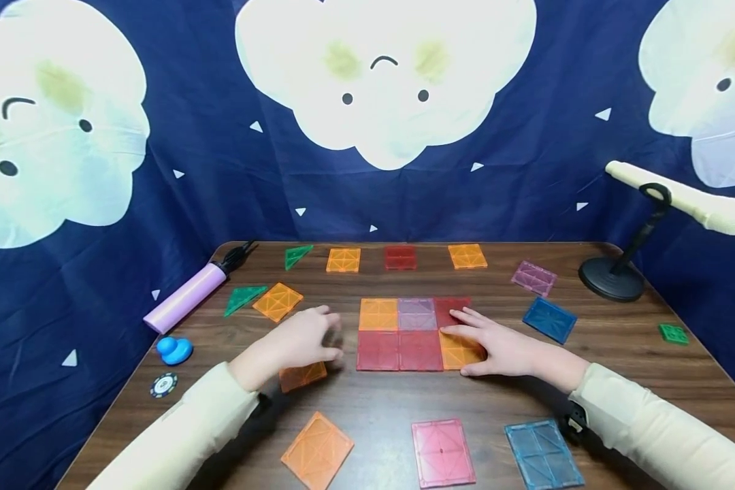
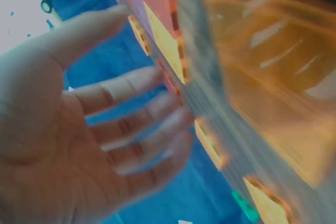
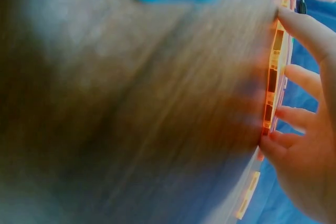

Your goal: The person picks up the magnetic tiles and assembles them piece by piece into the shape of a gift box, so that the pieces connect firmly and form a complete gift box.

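Flat magnetic tiles form a two-row block on the wooden table. Its back row has an orange tile (image 1: 378,314), a purple tile (image 1: 417,314) and a red tile (image 1: 444,309). In front lie two red tiles (image 1: 378,351) and, at the right end, an orange tile (image 1: 456,352). My right hand (image 1: 496,346) rests its spread fingers and thumb on that end tile and touches the red one behind it. Left of the block, my left hand (image 1: 300,337) hovers with loosely bent fingers, holding nothing. Beneath its wrist lies a loose orange tile (image 1: 303,376), large in the left wrist view.
Near the front edge lie orange (image 1: 318,450), pink (image 1: 444,452) and blue (image 1: 544,453) tiles. More tiles line the back and sides. A purple cylinder (image 1: 186,297), a blue rubber duck (image 1: 174,350) and a poker chip (image 1: 163,385) sit left; a microphone stand (image 1: 612,278) is at right.
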Demonstrator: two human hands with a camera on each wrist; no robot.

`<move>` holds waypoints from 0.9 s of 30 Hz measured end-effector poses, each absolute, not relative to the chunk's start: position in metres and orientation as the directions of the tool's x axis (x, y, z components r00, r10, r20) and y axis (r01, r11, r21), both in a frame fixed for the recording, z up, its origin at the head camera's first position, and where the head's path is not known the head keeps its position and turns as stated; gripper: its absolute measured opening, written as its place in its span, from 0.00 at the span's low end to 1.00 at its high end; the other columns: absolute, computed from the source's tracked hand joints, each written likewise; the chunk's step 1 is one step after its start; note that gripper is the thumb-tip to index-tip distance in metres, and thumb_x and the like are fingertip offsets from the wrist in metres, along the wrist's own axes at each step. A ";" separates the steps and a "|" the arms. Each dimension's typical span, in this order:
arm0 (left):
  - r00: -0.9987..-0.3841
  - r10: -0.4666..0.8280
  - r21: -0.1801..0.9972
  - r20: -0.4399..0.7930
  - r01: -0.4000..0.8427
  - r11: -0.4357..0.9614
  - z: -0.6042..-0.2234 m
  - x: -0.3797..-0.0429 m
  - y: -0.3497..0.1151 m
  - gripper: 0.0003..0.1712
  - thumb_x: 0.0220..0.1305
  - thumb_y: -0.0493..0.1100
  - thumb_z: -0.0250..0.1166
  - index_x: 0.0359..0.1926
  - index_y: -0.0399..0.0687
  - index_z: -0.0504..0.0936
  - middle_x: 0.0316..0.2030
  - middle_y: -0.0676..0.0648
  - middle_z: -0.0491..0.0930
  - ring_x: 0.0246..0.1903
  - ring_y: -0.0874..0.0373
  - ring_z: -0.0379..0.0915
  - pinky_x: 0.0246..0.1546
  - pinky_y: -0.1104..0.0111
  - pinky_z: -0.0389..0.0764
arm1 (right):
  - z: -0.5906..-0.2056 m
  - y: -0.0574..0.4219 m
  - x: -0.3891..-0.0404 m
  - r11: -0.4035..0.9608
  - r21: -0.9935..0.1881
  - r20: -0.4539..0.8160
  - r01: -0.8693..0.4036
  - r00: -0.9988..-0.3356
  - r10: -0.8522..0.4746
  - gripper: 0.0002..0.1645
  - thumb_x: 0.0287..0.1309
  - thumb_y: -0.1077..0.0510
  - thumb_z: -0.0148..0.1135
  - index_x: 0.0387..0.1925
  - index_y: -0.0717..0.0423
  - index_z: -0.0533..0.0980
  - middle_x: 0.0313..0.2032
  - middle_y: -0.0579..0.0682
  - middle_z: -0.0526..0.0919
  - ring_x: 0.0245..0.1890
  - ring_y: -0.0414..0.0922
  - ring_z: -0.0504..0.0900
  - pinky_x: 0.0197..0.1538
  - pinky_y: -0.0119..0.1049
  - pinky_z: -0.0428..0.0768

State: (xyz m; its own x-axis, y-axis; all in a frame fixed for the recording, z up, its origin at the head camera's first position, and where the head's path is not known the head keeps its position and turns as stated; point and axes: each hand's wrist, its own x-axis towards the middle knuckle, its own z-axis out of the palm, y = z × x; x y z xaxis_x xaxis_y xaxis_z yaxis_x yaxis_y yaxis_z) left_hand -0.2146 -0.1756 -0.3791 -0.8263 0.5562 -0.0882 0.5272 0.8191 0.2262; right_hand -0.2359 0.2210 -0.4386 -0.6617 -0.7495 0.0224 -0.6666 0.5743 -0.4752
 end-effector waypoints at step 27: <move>-0.718 0.696 0.339 -0.022 0.649 0.680 -0.409 -0.212 -0.191 0.30 0.55 0.36 0.75 0.59 0.32 0.82 0.63 0.32 0.75 0.63 0.36 0.71 0.60 0.46 0.74 | -0.430 0.219 -0.237 0.573 -0.494 0.017 -0.653 -0.667 -0.745 0.42 0.58 0.42 0.73 0.69 0.53 0.72 0.74 0.66 0.59 0.74 0.71 0.52 0.66 0.71 0.60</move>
State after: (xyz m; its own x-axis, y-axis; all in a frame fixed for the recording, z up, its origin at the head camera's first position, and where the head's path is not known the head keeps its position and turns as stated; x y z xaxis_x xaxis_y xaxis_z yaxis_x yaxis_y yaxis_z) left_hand -0.2120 -0.1906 -0.4091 -0.7177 0.6960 -0.0220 0.6495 0.6805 0.3393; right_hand -0.2368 0.2192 -0.4299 -0.6667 -0.7451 0.0168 -0.6534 0.5735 -0.4941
